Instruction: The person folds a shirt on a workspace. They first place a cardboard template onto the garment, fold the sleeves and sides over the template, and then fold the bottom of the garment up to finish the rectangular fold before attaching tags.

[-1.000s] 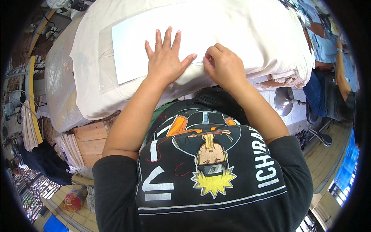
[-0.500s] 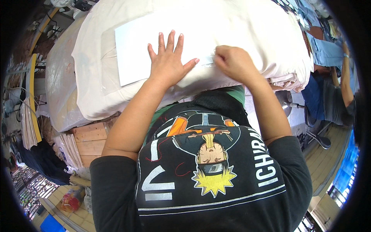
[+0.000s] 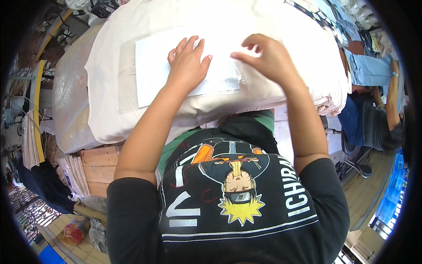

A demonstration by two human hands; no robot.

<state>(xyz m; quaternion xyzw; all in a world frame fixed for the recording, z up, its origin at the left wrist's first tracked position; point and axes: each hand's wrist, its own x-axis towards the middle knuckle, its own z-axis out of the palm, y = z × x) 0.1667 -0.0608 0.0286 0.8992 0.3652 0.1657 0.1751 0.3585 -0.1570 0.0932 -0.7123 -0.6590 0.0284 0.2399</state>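
One half-curled left hand (image 3: 188,66) touches sheet (image 3: 150,81)

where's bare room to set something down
Bare cream cloth lies right of the right hand, and in a strip left of the white sheet and its clear plastic. Crowded: the sheet beneath the left hand, and the far right corner, with dark items.

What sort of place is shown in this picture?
Probably a garment workshop, though not certain: a cloth-covered work surface, folded pale cloth at left, and light blue cloth beside another person's arm at right.
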